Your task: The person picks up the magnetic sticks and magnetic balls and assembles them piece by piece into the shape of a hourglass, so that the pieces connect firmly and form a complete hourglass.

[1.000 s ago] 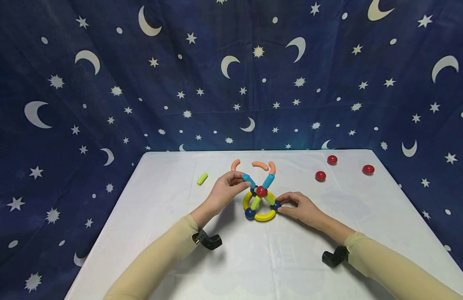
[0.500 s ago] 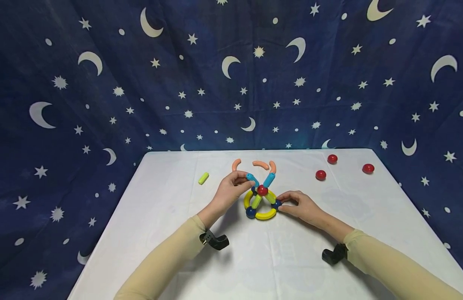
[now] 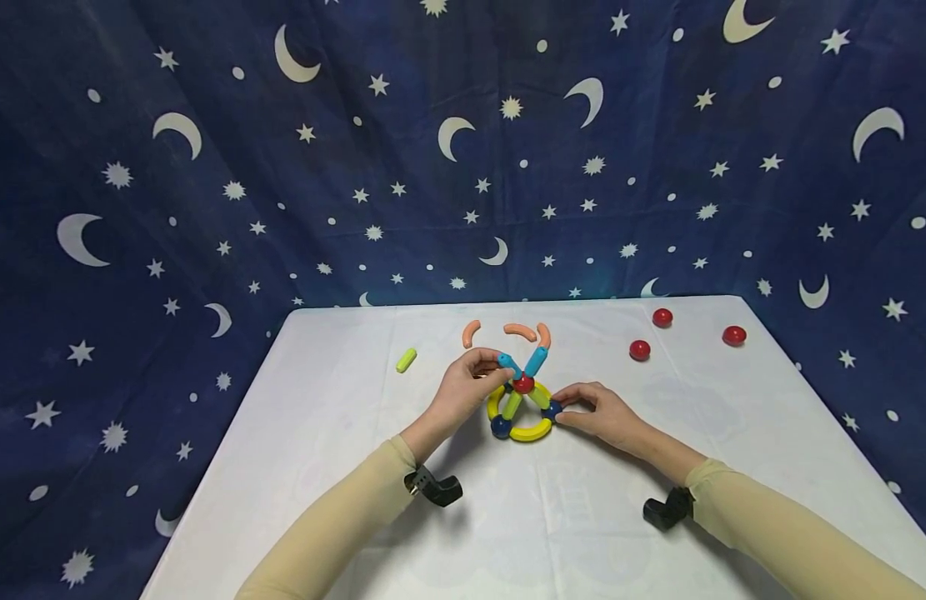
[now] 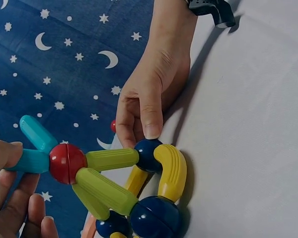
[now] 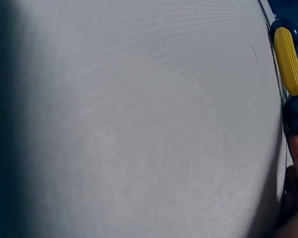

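A magnetic stick-and-ball frame stands on the white cloth: yellow curved sticks (image 3: pixel 531 431) and dark blue balls form its base ring. Lime green sticks (image 4: pixel 111 191) rise from the ring to a red ball (image 3: pixel 523 383). Two light blue sticks slant up from that ball. My left hand (image 3: pixel 465 390) pinches the left light blue stick (image 4: pixel 32 161) between thumb and fingers; its other end meets the red ball. At the ring's right corner, my right hand (image 3: pixel 607 418) holds a dark blue ball (image 4: pixel 148 154) with thumb and fingertips. The right wrist view catches only part of that hand.
Orange curved sticks (image 3: pixel 519 331) lie behind the frame. Left of them is a loose lime green stick (image 3: pixel 406 360). Three red balls, one of them nearest the frame (image 3: pixel 639 350), sit at the back right. A dark blue star-patterned curtain (image 3: pixel 402 150) hangs behind the table.
My left hand has shifted slightly right, and the upper end of its light blue stick has swung right, closer to the other one. My right hand stays at the dark blue ball.
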A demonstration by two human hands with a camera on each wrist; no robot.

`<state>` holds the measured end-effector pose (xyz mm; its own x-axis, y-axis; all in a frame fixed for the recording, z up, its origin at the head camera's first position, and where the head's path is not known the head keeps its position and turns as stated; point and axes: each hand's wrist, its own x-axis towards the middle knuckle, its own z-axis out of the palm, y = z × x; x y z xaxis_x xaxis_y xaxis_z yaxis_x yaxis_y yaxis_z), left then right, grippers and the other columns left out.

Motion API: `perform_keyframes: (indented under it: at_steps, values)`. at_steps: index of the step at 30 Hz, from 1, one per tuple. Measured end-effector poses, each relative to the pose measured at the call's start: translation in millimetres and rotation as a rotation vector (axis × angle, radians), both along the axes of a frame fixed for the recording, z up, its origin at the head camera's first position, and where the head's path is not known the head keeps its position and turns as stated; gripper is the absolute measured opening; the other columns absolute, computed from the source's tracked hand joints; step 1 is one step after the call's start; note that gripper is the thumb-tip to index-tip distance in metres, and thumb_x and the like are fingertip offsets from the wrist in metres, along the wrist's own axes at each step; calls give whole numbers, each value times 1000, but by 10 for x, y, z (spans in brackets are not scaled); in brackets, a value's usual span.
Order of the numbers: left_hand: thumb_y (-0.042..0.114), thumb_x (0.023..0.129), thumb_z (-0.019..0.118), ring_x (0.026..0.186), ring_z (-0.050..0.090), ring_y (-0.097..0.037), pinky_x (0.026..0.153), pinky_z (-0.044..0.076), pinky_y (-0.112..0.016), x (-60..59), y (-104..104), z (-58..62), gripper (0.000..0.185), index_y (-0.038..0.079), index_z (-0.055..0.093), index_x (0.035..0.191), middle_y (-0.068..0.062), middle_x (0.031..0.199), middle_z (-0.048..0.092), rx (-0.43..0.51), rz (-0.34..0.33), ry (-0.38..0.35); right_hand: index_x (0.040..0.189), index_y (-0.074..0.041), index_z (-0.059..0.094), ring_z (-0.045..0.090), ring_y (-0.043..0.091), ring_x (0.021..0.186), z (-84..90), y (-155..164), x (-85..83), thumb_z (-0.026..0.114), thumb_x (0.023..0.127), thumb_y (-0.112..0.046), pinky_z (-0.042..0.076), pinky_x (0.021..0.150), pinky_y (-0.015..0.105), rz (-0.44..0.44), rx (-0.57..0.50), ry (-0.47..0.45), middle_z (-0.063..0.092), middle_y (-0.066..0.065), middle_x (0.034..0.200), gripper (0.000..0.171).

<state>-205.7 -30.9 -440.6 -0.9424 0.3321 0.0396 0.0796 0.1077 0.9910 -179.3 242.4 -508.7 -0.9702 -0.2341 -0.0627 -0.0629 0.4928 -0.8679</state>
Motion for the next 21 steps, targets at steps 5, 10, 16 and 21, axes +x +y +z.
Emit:
perform_keyframes:
  at_steps: [5, 10, 16, 21]
  values:
    - [23, 95, 75, 99, 62, -17, 85, 51, -30, 8, 3, -25, 33, 4, 66, 119, -5, 108, 70, 7, 2, 10, 120, -15, 72, 50, 26, 121, 5, -1, 2, 81, 89, -37, 37, 110, 54, 0, 4, 0, 68, 0, 113, 39]
    - [25, 94, 76, 101, 63, -20, 88, 51, -33, 10, 2, -73, 31, 7, 67, 118, -4, 109, 70, -36, -15, 19, 120, -14, 72, 50, 27, 121, 6, -2, 0, 81, 90, -35, 37, 111, 55, 2, 1, -5, 67, 1, 113, 38]
    - [28, 94, 75, 114, 56, -26, 92, 50, -38, 57, -51, -287, 33, 12, 66, 122, -7, 125, 61, -297, -79, 151, 121, -15, 71, 49, 27, 122, -12, -6, -4, 80, 90, -37, 36, 112, 56, -2, 3, -8, 67, 0, 114, 39]
    - [35, 87, 82, 107, 48, -22, 88, 45, -34, 151, -135, -499, 44, 11, 64, 120, -4, 120, 54, -522, -98, 251, 120, -16, 72, 50, 26, 121, -25, -1, -5, 80, 89, -39, 36, 112, 56, -7, 23, -1, 67, -1, 112, 39]
